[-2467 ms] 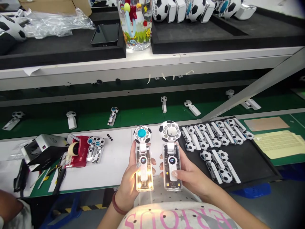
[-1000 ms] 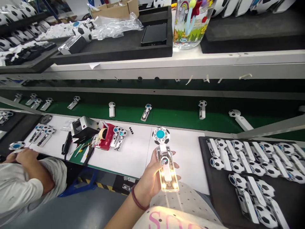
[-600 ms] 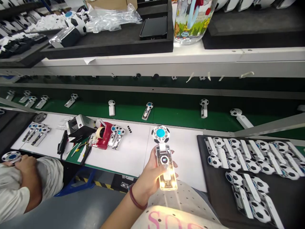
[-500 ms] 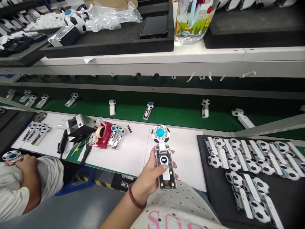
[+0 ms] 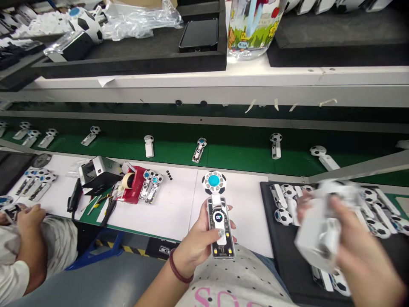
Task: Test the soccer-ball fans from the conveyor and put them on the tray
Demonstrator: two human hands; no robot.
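Note:
My left hand [image 5: 194, 245] grips a handheld fan [image 5: 218, 221] upright, its thumb on the transparent body below a small round display. The fan's white and black ball-patterned head has a blue hub and stands above my fingers, with its lights now dark. At the right, my right hand [image 5: 361, 251] is motion-blurred around a white object [image 5: 319, 226]. Its exact kind is hidden by the blur. It passes over a black tray of fans.
A black foam tray [image 5: 271, 238] holds several ball-patterned fans beside a white work mat [image 5: 179, 204]. A red tape dispenser [image 5: 132, 185] stands on the mat. Fans sit spaced along a green conveyor belt [image 5: 172, 155]. A co-worker's hand [image 5: 30, 221] is at the lower left.
My right hand has come into view at the right with a white object. The fan in my left hand has stopped glowing, and the scene has shifted slightly left.

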